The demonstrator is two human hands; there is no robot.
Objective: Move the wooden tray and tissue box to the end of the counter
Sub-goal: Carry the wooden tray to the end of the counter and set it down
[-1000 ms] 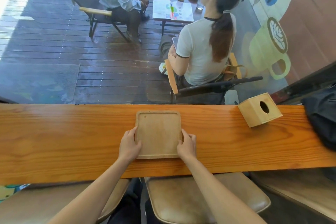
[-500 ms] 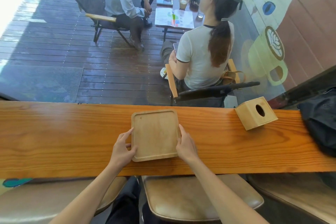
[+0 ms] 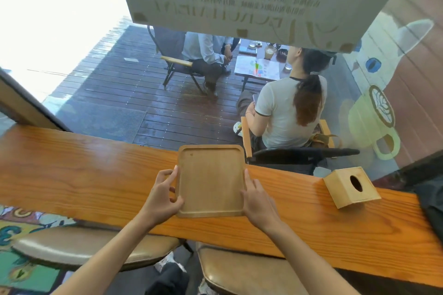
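Note:
A square wooden tray [image 3: 211,179] lies on the long wooden counter [image 3: 84,175], in the middle of the view. My left hand [image 3: 161,195] grips its left edge, thumb on the near left corner. At the tray's right edge my right hand [image 3: 257,199] presses with its fingers along the rim. A wooden tissue box [image 3: 351,187] with a round hole in its top stands on the counter to the right, well apart from the tray and both hands.
A dark bag [image 3: 431,203] rests on the counter's right end past the tissue box. Two padded stools [image 3: 84,246] stand under the near edge. A window runs behind the counter, with people seated outside. The counter stretches far to the left.
The tray has shifted slightly left and its far edge now reaches over the counter's back edge. My view has swung left and up. Both hands stay on the tray's sides.

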